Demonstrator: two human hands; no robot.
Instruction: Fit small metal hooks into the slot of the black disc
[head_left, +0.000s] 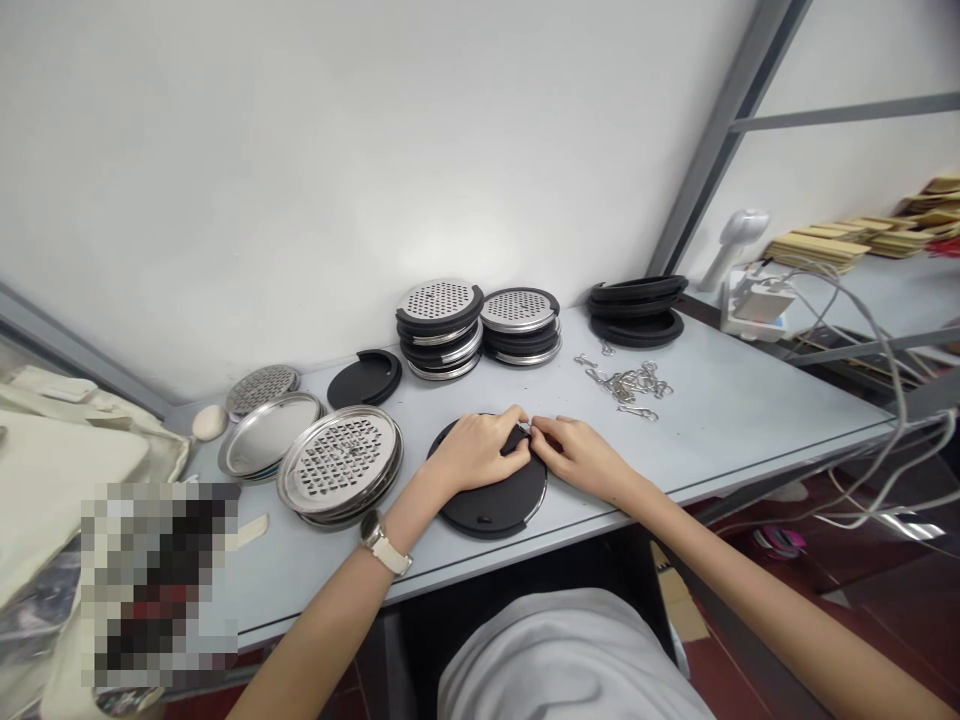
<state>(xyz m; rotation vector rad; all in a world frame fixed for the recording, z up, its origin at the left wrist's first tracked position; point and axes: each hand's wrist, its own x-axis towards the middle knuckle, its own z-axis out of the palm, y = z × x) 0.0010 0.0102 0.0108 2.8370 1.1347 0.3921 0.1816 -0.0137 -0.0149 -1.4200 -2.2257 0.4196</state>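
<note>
A black round disc (491, 500) with a thin silver rim lies near the front edge of the table, a small hole close to its near side. My left hand (480, 450) rests over its far part, thumb and fingers closed at the edge. At the disc's upper right edge, my right hand (574, 455) pinches with its fingertips against a small silver metal piece (525, 428), mostly hidden between both hands. Right of the hands lies a loose pile of small metal hooks (630, 385).
Behind stand two stacks of perforated metal grater discs in black holders (441, 300) (521, 310). Black rings (637, 328) are piled at right. Grater plates (341, 460), a metal dish (270, 435) and another black disc (364, 380) lie left. White cables (877, 350) hang at right.
</note>
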